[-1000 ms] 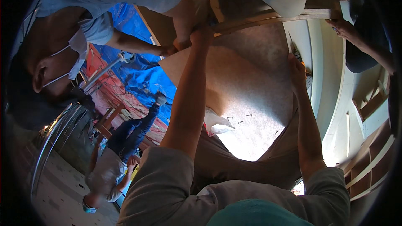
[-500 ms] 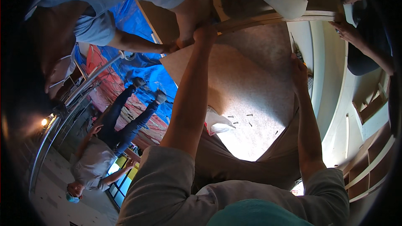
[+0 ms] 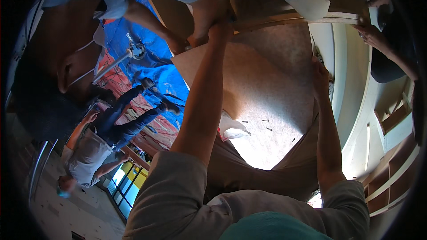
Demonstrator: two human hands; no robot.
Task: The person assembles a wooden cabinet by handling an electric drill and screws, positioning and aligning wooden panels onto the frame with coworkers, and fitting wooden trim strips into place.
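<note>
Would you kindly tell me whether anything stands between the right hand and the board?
Nothing visible does: the right hand is right at the right edge of the board, though its grip is unclear. The screws lie nearer the person's body, away from that hand.

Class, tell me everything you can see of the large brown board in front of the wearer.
The board is a flat brown sheet, faintly mottled, wood-like in look, with a pointed left corner. Shadow covers part of its far end; glare whitens the near end. A few small, dark, screw-like pieces lie on it. The right hand is at its right edge; the left hand is by its far edge, contact unclear.
</note>
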